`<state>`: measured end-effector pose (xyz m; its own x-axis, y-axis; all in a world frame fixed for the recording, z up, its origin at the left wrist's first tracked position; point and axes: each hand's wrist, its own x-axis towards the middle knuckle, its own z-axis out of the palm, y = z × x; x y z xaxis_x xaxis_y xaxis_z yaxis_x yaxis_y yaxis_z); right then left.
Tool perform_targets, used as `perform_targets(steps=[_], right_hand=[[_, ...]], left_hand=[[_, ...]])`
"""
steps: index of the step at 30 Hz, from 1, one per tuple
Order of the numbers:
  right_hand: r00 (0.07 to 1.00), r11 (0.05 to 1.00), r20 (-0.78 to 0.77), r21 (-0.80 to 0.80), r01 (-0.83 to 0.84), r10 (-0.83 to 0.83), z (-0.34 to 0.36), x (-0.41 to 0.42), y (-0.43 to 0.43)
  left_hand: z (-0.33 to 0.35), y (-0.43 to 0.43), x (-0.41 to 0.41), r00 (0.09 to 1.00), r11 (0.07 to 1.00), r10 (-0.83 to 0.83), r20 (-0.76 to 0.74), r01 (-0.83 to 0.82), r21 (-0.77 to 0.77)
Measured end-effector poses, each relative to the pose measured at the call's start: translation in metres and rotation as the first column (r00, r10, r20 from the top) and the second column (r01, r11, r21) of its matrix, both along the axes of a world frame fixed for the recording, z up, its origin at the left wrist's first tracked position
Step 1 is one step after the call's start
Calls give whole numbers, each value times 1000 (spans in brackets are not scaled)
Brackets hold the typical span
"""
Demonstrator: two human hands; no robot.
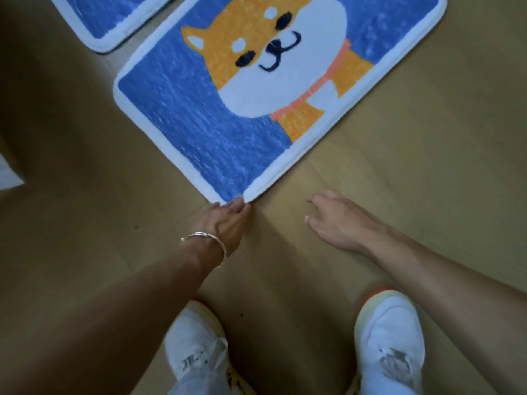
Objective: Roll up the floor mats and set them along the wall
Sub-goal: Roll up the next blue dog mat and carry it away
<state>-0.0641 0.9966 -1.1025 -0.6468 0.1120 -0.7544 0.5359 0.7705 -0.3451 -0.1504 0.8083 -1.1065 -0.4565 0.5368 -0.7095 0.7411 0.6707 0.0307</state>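
Observation:
A blue floor mat [199, 129] with a white border and an orange-and-white dog picture lies flat on the wooden floor, turned at an angle. My left hand [225, 220], with a silver bangle on the wrist, pinches the mat's near corner, which is slightly puckered. My right hand [333, 220] hovers open above the bare floor to the right of that corner, fingers spread, touching nothing. A second blue mat [114, 15] with the same white border lies flat at the top left, only partly in view.
My two white shoes [196, 346] [390, 337] stand on the wooden floor [427, 166] just behind the hands. A pale object [8, 175] juts in at the left edge.

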Motion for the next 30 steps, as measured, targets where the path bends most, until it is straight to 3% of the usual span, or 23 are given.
perform_targets(steps=[5, 9, 13, 16, 19, 22, 25, 30], right_hand=[[982, 985, -124, 72, 155, -145, 8, 20, -2], [987, 986, 35, 76, 151, -154, 26, 72, -3], [987, 993, 126, 76, 93, -102, 40, 107, 1], [991, 987, 56, 113, 114, -121, 31, 99, 6], [996, 993, -17, 77, 87, -85, 21, 78, -11], [995, 999, -91, 17, -30, 31, 8, 52, -37], [992, 998, -113, 45, -46, 51, -8, 24, -49], [975, 967, -221, 254, 22, 36, -31, 27, -48]], left_hand=[[-7, 74, 90, 949, 950, -198, 244, 125, 286], [9, 96, 162, 901, 954, -270, 340, 202, 222], [25, 56, 144, 879, 916, -402, 257, 385, 116], [19, 21, 82, 971, 974, -219, 91, 214, 69], [23, -6, 31, 1000, 998, -29, 11, 29, -53], [24, -16, 6, 999, 995, -18, -42, 14, -95], [20, -5, -11, 997, 999, -11, -70, 8, -48], [6, 24, 4, 995, 999, -45, 94, 47, -25]])
